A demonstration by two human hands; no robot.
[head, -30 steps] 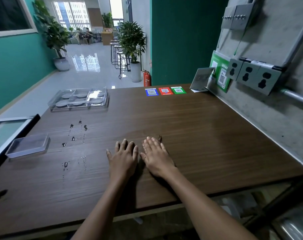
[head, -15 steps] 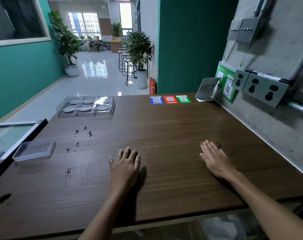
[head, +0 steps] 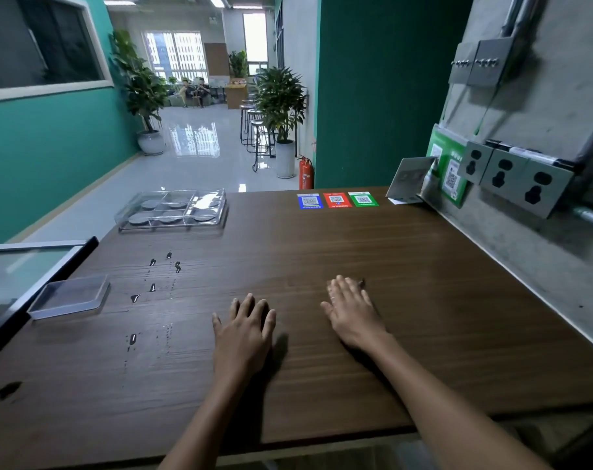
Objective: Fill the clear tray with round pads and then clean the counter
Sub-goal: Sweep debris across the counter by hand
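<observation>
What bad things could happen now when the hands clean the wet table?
1. The bare left hand and right hand lie flat with no cloth, so the shiny water drops on the brown wooden counter might only smear.
2. A leftward sweep could nudge the small clear plastic lid near the edge, or the clear tray of round grey pads.

Dark brown wood-grain surface [head: 322, 252] under my view, teal walls [head: 51, 157] beyond.
I see grey round pads [head: 169, 220] in the clear tray [head: 173, 212]; blue [head: 310, 201], red [head: 336, 200] and green [head: 363, 199] code stickers.
</observation>
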